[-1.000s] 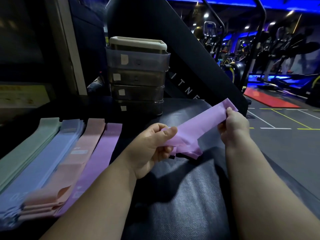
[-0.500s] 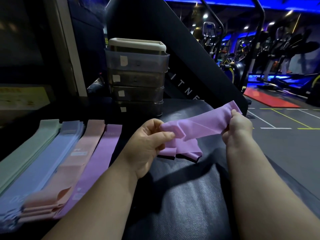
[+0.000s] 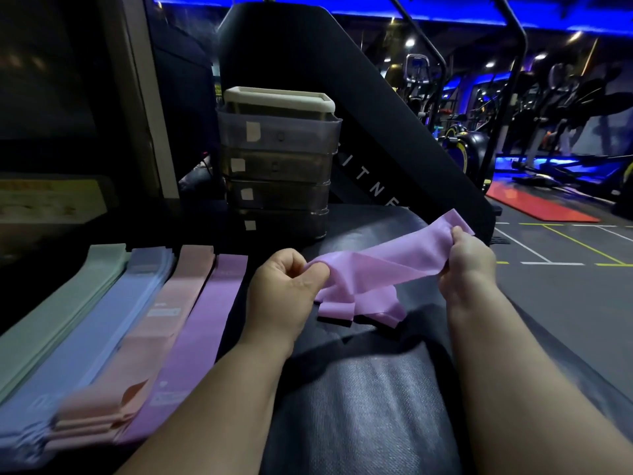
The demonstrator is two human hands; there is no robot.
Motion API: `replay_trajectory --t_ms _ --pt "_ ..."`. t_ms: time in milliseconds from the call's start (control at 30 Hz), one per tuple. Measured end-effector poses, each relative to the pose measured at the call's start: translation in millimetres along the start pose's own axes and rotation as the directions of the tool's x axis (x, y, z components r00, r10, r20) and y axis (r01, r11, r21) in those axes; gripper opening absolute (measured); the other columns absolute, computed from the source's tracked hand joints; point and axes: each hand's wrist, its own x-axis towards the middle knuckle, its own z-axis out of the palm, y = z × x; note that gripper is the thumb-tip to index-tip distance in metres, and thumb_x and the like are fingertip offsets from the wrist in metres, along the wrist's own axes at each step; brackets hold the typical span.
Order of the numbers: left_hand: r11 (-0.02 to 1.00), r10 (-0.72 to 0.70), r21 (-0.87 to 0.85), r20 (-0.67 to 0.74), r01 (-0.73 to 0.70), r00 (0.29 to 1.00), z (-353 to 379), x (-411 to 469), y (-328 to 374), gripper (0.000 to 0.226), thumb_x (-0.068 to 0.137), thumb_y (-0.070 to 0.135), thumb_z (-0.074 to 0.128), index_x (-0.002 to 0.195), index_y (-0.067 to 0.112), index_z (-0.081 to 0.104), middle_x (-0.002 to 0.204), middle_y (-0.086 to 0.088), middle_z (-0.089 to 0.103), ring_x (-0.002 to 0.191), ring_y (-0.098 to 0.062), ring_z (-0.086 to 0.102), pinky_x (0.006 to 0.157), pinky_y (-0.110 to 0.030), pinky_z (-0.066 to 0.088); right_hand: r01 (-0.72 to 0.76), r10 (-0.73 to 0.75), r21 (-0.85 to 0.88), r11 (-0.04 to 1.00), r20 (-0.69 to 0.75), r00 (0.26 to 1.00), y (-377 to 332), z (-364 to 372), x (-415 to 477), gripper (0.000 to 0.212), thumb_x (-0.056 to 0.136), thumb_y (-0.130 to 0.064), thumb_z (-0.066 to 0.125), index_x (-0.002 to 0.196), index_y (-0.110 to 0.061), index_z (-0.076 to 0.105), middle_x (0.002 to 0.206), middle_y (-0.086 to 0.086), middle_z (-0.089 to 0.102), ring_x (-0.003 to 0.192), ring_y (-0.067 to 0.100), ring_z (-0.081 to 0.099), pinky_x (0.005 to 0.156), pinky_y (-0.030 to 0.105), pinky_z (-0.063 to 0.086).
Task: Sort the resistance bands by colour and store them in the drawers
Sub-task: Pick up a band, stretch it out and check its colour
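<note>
Across the foreground lay a black, textured, padded desk (image 3: 359, 399), dimly lit. Behind it: a gym room with blue strip lighting, rows of exercise machines (image 3: 565, 108), grey floor (image 3: 565, 286) marked with white and yellow lines, and a red mat (image 3: 537, 209) at right. A black slanted panel (image 3: 376, 132) with pale lettering rose behind the desk.

Drawer unit (image 3: 277, 166): four translucent drawers stacked at the far edge of the desk, each front with a small pale label, a cream-rimmed tray on top. All four fronts sat flush.

Held purple band (image 3: 387, 265): raised above the desk centre, between both hands. Long axis ran lower-left to upper-right, rising toward the right hand; the free end past that hand pointed up and right. Slack hung in folds under the middle, and the lowest folds touched the desk.

Left hand (image 3: 287, 286): fingers (image 3: 308, 279) curled, thumb and forefinger pinching the band's near end.
Right hand (image 3: 469, 258): fingers (image 3: 459, 234) curled over the band's upper edge, pinching it near the far end.

Sorted rows on the left of the desk, side by side and touching: green bands (image 3: 68, 313) outermost, then blue bands (image 3: 102, 323), pink bands (image 3: 161, 323), and a flat purple band (image 3: 205, 323) nearest the left forearm. Long axes were parallel, near ends at lower left, far ends pointing toward the drawer unit. Near ends blurred; count per stack could not be told.
</note>
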Motion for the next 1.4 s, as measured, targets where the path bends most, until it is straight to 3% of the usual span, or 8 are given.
replay_trajectory --t_ms 167,267,733,867,1000,1133,1233,1400 --pt "0.989 0.083 0.131 -0.089 -0.071 0.993 0 3 -4 0.023 0.081 0.02 0.065 0.065 0.016 0.049 0.055 0.006 0.047 0.058 -0.02 0.047 0.057 -0.029 0.042 0.011 -0.011 -0.023 1.0 0.006 1.0 0 1 -2 0.016 0.1 -0.026 0.05 0.109 -0.014 0.056 0.099 0.006 0.054 0.089 0.021 0.053 0.081 0.032 0.047" --pt "0.992 0.053 0.118 -0.155 -0.035 0.986 -2 6 -4 0.019 0.079 0.029 0.061 0.071 0.017 0.048 0.058 0.009 0.048 0.063 -0.023 0.051 0.068 -0.043 0.054 -0.014 0.014 0.032 0.999 -0.015 1.0 -1 -1 0 0.023 0.099 -0.024 0.05 0.077 -0.018 0.051 0.075 0.002 0.049 0.063 0.015 0.049 0.053 0.023 0.044" --pt "0.974 0.125 0.211 -0.221 -0.078 0.967 -6 6 -3 0.029 0.083 0.007 0.06 0.068 0.019 0.039 0.061 -0.004 0.045 0.058 -0.028 0.043 0.055 -0.034 0.041 0.022 -0.021 0.043 0.999 -0.026 0.999 0 -1 0 0.026 0.1 -0.021 0.047 0.073 -0.019 0.05 0.068 0.003 0.042 0.053 0.012 0.039 0.036 0.011 0.031" --pt "0.988 -0.009 0.151 -0.112 0.026 0.994 -5 4 0 0.02 0.088 0.006 0.051 0.086 0.026 0.051 0.066 0.002 0.064 0.061 -0.02 0.065 0.073 -0.042 0.057 0.023 -0.02 0.051 0.998 -0.047 0.999 0 -2 2 0.024 0.099 -0.02 0.047 0.075 -0.019 0.05 0.067 0.002 0.042 0.051 0.012 0.039 0.035 0.012 0.03" --pt "0.995 -0.097 0.027 0.024 0.096 0.995 -3 -1 10 0.034 0.093 -0.001 0.038 0.096 0.027 0.058 0.088 -0.002 0.067 0.048 0.001 0.061 0.051 -0.018 0.047 0.014 -0.009 0.086 0.996 -0.062 0.998 1 -4 7 0.022 0.097 -0.018 0.047 0.075 -0.019 0.051 0.066 0.002 0.041 0.049 0.011 0.037 0.035 0.012 0.028" --pt "0.976 -0.152 0.172 0.074 0.137 0.986 -5 2 5 0.035 0.094 0.004 0.037 0.096 0.031 0.059 0.098 0.002 0.063 0.072 -0.011 0.062 0.061 -0.023 0.048 0.036 -0.028 0.098 0.995 -0.075 0.997 2 -3 10 0.025 0.097 -0.017 0.046 0.073 -0.018 0.048 0.063 0.001 0.038 0.042 0.009 0.036 0.036 0.013 0.028" --pt "0.92 -0.203 0.372 0.18 0.125 0.962 -5 2 0 0.025 0.092 0.009 0.039 0.091 0.022 0.06 0.087 -0.002 0.064 0.086 -0.026 0.062 0.075 -0.032 0.05 0.027 -0.017 0.11 0.994 -0.096 0.995 2 -4 12 0.024 0.096 -0.018 0.045 0.072 -0.017 0.048 0.063 0.001 0.041 0.046 0.01 0.04 0.042 0.018 0.034" --pt "0.961 -0.239 0.221 0.376 0.164 0.895 -2 -5 4 0.004 0.094 0.013 0.052 0.091 0.012 0.054 0.061 -0.003 0.058 0.054 -0.014 0.051 0.051 -0.023 0.04 -0.018 0.039 0.209 0.978 -0.098 0.994 3 -7 19 0.018 0.095 -0.015 0.048 0.077 -0.019 0.051 0.077 0.001 0.055 0.065 0.012 0.056 0.061 0.027 0.049"
